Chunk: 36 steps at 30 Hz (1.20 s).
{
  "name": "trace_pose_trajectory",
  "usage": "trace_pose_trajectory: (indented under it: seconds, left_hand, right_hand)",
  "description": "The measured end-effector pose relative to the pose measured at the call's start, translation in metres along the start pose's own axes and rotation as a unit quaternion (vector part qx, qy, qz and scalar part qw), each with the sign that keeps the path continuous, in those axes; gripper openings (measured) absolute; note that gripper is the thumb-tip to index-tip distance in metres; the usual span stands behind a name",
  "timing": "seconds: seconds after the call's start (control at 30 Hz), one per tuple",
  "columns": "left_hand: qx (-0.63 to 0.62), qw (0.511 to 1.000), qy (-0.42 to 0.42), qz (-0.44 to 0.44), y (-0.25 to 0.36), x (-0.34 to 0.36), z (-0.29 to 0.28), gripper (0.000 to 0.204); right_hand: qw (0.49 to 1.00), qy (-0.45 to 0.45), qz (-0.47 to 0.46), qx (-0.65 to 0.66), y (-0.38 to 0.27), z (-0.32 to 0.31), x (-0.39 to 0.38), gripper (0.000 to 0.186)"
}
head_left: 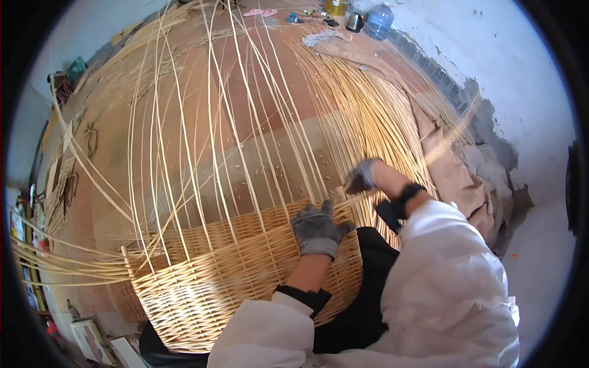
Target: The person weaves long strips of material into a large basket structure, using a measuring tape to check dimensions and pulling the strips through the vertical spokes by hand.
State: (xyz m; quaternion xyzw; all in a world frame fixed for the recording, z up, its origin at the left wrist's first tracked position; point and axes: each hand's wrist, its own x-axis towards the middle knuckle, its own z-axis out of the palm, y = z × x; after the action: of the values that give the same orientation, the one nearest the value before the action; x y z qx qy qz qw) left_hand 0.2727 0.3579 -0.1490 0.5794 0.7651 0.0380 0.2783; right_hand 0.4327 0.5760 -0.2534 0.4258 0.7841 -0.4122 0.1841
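Weaving is in hand on the half-built wicker basket point(245, 270), which lies tilted across the person's lap. The left hand point(317, 229), gloved, presses flat and spread on the basket's woven rim. The right hand point(362, 176), just above that rim, is closed on a weaving strand point(429, 156). Risk, as judged: pulling hard could kink the strand or displace the upright stakes point(221, 110).
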Motion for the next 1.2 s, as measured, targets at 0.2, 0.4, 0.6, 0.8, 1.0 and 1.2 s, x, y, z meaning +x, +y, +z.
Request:
trace_pose_trajectory:
  seconds: [0.2, 0.4, 0.6, 0.8, 1.0, 1.2]
  left_hand:
    - [0.053, 0.964, 0.253, 0.058, -0.006, 0.002, 0.027, 0.070]
    - [-0.191, 0.977, -0.094, -0.033, 0.032, 0.075, -0.020, 0.032]
    - [-0.177, 0.983, -0.049, 0.007, 0.029, 0.083, 0.015, 0.030]
    - [-0.161, 0.925, 0.256, 0.230, 0.087, 0.029, 0.011, 0.028]
    - [-0.234, 0.947, 0.141, 0.167, 0.074, 0.053, 0.033, 0.031]
    - [-0.243, 0.929, 0.213, 0.181, 0.060, 0.069, 0.034, 0.025]
  right_hand:
    - [0.573, 0.092, 0.129, 0.804, -0.028, 0.036, -0.075, 0.005]
    - [0.599, 0.107, 0.012, 0.794, -0.014, 0.020, -0.081, 0.014]
    - [0.736, 0.322, -0.129, 0.581, -0.094, 0.028, -0.134, 0.009]
    - [0.895, 0.315, -0.317, -0.017, -0.073, -0.034, -0.158, 0.032]
    - [0.960, 0.023, -0.267, 0.081, -0.112, -0.010, -0.051, 0.030]
    - [0.949, -0.146, -0.281, 0.010, -0.129, -0.012, -0.023, 0.023]
